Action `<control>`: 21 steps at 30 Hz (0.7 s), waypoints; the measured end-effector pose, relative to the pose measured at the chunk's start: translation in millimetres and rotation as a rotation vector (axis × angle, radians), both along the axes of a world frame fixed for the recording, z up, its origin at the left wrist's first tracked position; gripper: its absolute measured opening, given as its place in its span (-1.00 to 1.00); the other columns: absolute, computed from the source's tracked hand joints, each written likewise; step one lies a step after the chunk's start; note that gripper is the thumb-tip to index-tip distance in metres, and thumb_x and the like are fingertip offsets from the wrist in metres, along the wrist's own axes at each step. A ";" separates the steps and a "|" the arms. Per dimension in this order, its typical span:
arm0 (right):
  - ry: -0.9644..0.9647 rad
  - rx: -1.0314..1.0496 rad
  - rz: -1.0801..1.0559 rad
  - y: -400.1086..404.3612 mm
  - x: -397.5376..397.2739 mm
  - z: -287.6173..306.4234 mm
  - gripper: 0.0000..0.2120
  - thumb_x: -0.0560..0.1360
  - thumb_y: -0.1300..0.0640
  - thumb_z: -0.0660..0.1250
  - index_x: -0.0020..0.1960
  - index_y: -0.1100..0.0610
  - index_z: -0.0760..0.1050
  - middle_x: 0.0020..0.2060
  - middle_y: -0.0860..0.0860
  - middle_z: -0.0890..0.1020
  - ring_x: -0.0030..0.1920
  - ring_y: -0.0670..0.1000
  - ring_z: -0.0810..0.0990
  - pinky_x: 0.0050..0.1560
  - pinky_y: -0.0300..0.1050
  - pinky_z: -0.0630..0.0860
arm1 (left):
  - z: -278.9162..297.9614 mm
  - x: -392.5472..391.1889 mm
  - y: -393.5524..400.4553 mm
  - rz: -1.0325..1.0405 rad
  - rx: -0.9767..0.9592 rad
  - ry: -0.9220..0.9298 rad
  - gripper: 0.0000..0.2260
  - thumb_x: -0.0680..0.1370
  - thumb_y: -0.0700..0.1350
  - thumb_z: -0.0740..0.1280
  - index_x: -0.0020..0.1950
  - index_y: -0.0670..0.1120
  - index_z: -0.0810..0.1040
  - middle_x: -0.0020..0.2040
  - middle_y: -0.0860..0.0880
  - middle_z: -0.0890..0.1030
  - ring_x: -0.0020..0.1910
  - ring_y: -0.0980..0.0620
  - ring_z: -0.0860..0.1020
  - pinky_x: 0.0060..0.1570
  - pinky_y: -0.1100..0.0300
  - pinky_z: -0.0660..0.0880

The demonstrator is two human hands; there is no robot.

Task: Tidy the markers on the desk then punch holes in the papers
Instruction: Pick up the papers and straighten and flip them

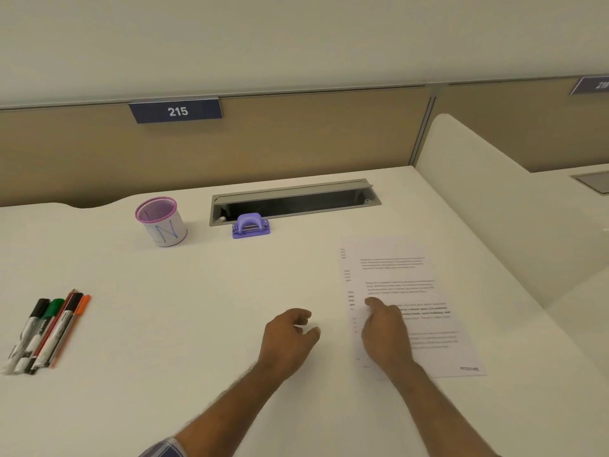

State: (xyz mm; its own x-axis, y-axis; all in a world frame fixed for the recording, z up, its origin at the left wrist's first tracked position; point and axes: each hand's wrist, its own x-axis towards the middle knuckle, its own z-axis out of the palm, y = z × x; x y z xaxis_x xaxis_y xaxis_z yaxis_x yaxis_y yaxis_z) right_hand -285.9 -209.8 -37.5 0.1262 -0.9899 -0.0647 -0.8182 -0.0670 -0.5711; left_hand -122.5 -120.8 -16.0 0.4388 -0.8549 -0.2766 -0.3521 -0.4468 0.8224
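Several markers [46, 331] lie side by side at the desk's left edge, with black, green and orange caps. A pink-rimmed mesh pen cup [161, 221] stands at the back left. Beside it sits a purple hole punch [251, 226]. Printed papers [412, 291] lie flat on the right. My right hand [385, 334] rests on the papers' left part, its forefinger stretched onto the sheet. My left hand [286, 338] hovers over bare desk just left of the papers, fingers loosely curled and holding nothing.
An open grey cable tray [293, 201] is sunk into the desk behind the punch. A tan partition with a "215" label [176, 111] closes the back. A white divider panel [494, 199] walls off the right side.
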 end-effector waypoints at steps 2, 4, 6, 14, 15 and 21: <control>-0.064 -0.003 0.034 10.5 10.8 -1.4 -0.61 0.55 0.28 0.12 0.34 0.10 0.45 0.13 0.14 0.56 0.14 0.11 0.54 0.19 -0.12 0.44 | 4.6 -4.8 -1.9 0.027 0.030 0.078 -0.66 0.46 0.00 0.44 0.22 0.01 0.57 0.11 0.09 0.60 0.02 0.14 0.58 -0.06 0.30 0.48; -0.240 0.004 0.038 19.6 18.7 -4.1 -0.66 0.56 0.31 0.14 0.26 0.14 0.52 0.12 0.08 0.61 0.14 0.05 0.56 0.24 -0.16 0.43 | 11.3 -10.8 -5.3 0.053 0.068 0.128 -0.62 0.45 0.02 0.43 0.25 0.01 0.53 0.12 0.08 0.57 0.04 0.14 0.56 -0.13 0.32 0.45; -0.483 0.064 -0.009 27.2 23.3 -7.0 -0.70 0.56 0.34 0.15 0.17 0.15 0.57 0.06 0.03 0.66 0.12 -0.02 0.59 0.27 -0.09 0.47 | 16.8 -15.9 -9.3 0.075 0.130 0.164 -0.64 0.47 0.01 0.39 0.24 -0.01 0.49 0.15 0.04 0.55 0.07 0.08 0.54 -0.06 0.24 0.47; -0.985 0.355 -0.215 40.5 37.1 -6.6 -0.72 0.55 0.40 0.17 0.08 0.18 0.59 -0.04 0.10 0.70 -0.02 -0.01 0.65 -0.17 -0.17 0.57 | 26.4 -28.8 -5.7 0.084 0.356 0.066 -0.58 0.35 0.09 0.28 0.15 -0.06 0.49 0.15 -0.07 0.50 0.15 -0.14 0.51 0.04 -0.02 0.57; -1.039 0.389 -0.256 40.2 39.0 -6.0 -0.73 0.54 0.40 0.17 0.07 0.20 0.59 -0.05 0.13 0.70 -0.05 0.02 0.65 -0.15 -0.14 0.58 | 26.6 -29.3 -4.4 0.100 0.347 0.098 -0.53 0.32 0.11 0.29 0.16 -0.06 0.49 0.16 -0.06 0.50 0.14 -0.13 0.51 0.02 -0.03 0.59; -1.329 0.501 -0.329 37.8 35.2 -1.6 -0.75 0.55 0.42 0.13 0.08 0.27 0.54 -0.11 0.21 0.67 -0.22 0.08 0.61 -0.25 -0.15 0.55 | 31.0 -29.6 -1.2 0.235 0.225 0.375 -0.38 0.21 0.12 0.36 0.21 -0.10 0.49 0.22 -0.09 0.49 -0.06 0.01 0.53 -0.40 0.20 0.51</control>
State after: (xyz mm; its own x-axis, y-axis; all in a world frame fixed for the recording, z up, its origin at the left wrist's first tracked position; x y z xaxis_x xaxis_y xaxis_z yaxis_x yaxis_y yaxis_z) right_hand -250.7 -172.0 -39.1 0.1437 -0.8946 -0.4232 0.3824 0.4446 -0.8100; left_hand -152.1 -122.0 15.0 0.4473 -0.6458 -0.6188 0.0809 -0.6599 0.7470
